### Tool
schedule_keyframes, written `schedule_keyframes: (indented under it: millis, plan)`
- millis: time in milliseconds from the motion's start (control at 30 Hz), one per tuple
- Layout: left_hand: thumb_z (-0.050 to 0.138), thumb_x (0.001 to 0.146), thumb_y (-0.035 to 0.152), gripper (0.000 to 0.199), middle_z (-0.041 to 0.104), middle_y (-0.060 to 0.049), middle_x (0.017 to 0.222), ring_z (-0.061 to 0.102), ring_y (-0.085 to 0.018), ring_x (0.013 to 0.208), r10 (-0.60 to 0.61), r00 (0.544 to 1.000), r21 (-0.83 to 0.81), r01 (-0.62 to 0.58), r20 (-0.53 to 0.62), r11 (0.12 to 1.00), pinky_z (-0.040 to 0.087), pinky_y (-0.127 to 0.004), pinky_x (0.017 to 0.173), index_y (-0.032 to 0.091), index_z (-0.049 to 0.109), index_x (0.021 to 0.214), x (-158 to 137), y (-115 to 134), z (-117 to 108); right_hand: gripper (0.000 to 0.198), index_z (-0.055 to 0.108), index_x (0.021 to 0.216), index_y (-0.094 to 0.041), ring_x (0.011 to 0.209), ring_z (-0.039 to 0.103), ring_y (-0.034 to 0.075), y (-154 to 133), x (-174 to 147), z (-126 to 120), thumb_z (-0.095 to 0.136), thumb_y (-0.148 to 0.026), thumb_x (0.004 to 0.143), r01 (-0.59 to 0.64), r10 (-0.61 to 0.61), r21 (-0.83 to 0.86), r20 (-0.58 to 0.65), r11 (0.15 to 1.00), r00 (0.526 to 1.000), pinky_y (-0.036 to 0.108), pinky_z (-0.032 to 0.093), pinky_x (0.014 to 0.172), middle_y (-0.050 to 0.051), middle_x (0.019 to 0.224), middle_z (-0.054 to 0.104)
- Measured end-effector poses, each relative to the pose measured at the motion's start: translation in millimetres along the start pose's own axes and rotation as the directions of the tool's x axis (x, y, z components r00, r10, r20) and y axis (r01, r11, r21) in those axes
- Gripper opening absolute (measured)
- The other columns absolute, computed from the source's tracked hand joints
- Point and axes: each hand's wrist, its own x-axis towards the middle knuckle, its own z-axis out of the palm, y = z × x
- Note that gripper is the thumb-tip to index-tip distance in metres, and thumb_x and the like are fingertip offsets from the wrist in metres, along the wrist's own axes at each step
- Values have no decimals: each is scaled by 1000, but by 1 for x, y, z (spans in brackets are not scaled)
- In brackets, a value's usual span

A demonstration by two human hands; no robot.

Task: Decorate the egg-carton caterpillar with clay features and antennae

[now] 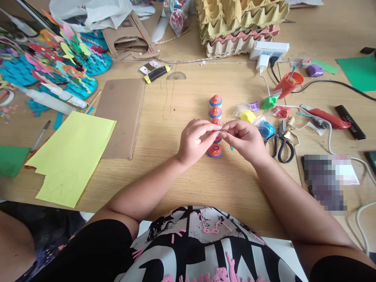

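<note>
My left hand [196, 139] and my right hand [244, 139] meet fingertip to fingertip over a column of small clay figures. Between the pinched fingers is a thin, dark strand, too small to name. Beneath them, the red and blue figures with yellow smiles run in a line; the front figure [214, 151] has a dark loop on top, and the back figure [215, 100] stands farthest away. My hands partly cover the middle ones. Right of my right hand lie a blue clay packet [266, 129] and black-handled scissors [282, 143].
Yellow paper [76, 156] and cardboard [120, 117] lie left. Egg trays [241, 27] and a power strip [269, 50] stand at the back. A red cup [289, 84], clay packets, cables and a red-handled knife [330, 117] occupy the right. Paper crafts [58, 58] crowd the far left.
</note>
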Motion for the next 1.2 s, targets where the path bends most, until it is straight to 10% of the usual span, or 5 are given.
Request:
schedule_keyframes:
  millis: [833,1200]
  plan:
    - [75,96,19,9,83,-4,101,75,-15,93,4,999,-49,-5,-32,999,61,-29,82,21,77,104,2,2,0,40,78,78,-19,63,56,11,0,1,-1,89,-57,78,54,-56,-25,-99,998,993,24,43,54,2,71,71]
    - [76,96,25,5,80,-2,93,71,-12,83,-92,993,-200,77,-67,977,57,-26,74,23,80,98,1,1,3,42,78,94,-20,62,56,10,1,3,-4,95,-52,72,-55,51,114,37,992,998,23,42,51,-1,74,69]
